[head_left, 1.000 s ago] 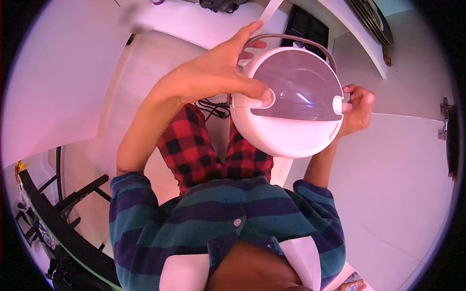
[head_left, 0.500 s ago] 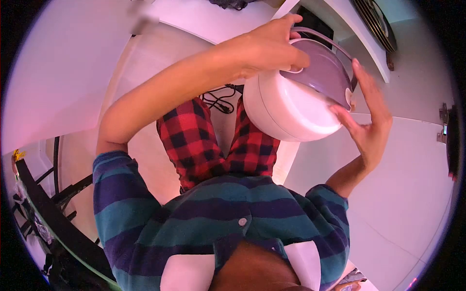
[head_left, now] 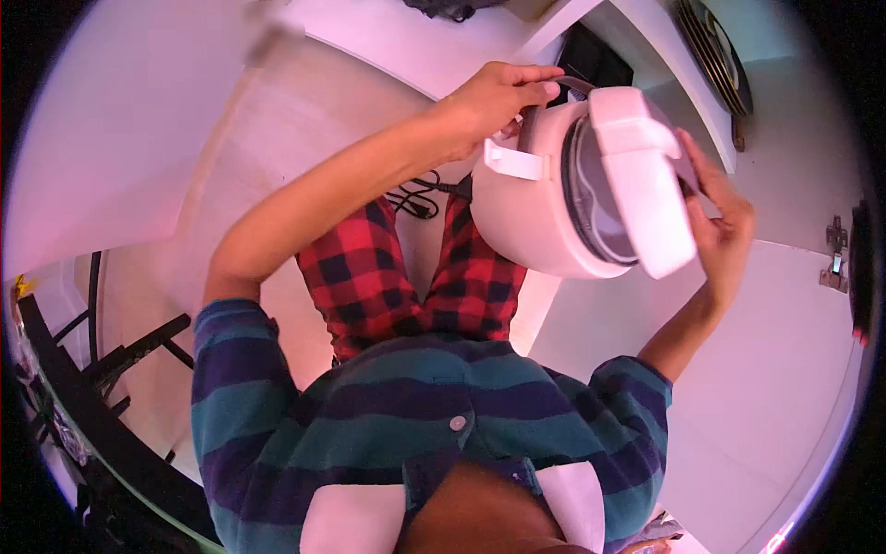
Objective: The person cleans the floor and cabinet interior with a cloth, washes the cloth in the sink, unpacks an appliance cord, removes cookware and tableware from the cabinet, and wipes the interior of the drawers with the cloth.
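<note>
A white rice cooker (head_left: 535,217) with a grey handle (head_left: 528,134) is held tilted above my knees. Its white lid (head_left: 646,203) stands part-way open, showing a dark rim and a grey inner surface. A small white tab (head_left: 517,163) juts from the cooker's side. My left hand (head_left: 494,106) is closed at the handle, thumb and fingers near its upper end. On the far side of the lid, my right hand (head_left: 720,217) grips its edge, with some fingers hidden behind it.
A black power cord (head_left: 420,196) lies coiled on the floor between my legs. Black metal frames (head_left: 138,355) and a glass-edged surface stand at lower left. An open white cabinet with a shelf (head_left: 678,78) is at upper right, a stack of dark plates (head_left: 715,55) beside it.
The rice cooker's lid has come open and the cooker has turned in my hands. My left hand has shifted from the lid's front edge to the handle.
</note>
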Action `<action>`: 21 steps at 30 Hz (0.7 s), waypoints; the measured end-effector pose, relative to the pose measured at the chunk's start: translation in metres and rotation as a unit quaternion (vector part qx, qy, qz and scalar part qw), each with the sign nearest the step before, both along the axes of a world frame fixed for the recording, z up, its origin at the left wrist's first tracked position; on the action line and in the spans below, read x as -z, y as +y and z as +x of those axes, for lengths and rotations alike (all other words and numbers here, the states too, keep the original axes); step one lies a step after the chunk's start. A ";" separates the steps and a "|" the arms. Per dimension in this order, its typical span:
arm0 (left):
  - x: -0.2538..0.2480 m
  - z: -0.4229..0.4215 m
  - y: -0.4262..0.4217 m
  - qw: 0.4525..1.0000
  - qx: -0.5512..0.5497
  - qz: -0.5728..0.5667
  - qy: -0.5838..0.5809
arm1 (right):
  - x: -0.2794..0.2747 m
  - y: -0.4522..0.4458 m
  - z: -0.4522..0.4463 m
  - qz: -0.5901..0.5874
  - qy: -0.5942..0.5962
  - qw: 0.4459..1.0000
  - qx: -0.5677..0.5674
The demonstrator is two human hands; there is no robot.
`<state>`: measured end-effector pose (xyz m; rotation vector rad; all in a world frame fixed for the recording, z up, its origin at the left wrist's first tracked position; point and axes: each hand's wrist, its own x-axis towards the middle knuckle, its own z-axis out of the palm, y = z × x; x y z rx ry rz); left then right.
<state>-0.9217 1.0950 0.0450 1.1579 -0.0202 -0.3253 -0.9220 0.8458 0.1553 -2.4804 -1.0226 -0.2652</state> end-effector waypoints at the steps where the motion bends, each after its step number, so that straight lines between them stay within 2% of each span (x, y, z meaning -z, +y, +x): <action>1: -0.001 -0.002 -0.003 1.000 -0.020 -0.003 0.001 | -0.006 -0.003 0.001 0.016 0.037 0.999 0.025; 3: -0.002 -0.007 -0.005 1.000 -0.022 -0.001 -0.014 | -0.005 -0.016 0.002 0.126 0.080 0.988 0.029; 5: 0.002 -0.009 -0.003 0.999 -0.018 -0.016 -0.031 | -0.010 -0.026 -0.003 0.222 0.187 0.951 0.107; 7: 0.003 -0.010 0.001 0.999 -0.013 -0.003 -0.032 | 0.008 -0.030 -0.003 0.337 0.051 0.915 0.216; 9: 0.004 -0.009 0.003 1.000 -0.013 0.017 -0.023 | 0.005 -0.050 0.006 0.245 0.121 0.945 0.178; 13: 0.004 -0.012 0.012 0.995 0.039 -0.001 -0.095 | 0.009 -0.028 -0.005 0.320 0.117 0.929 0.144; 17: 0.011 -0.005 0.029 0.979 0.156 -0.003 -0.129 | -0.001 -0.031 0.010 0.261 0.213 0.941 0.029; 21: 0.004 -0.006 0.037 0.965 0.149 0.140 -0.162 | 0.017 -0.020 0.019 0.294 0.136 0.943 0.081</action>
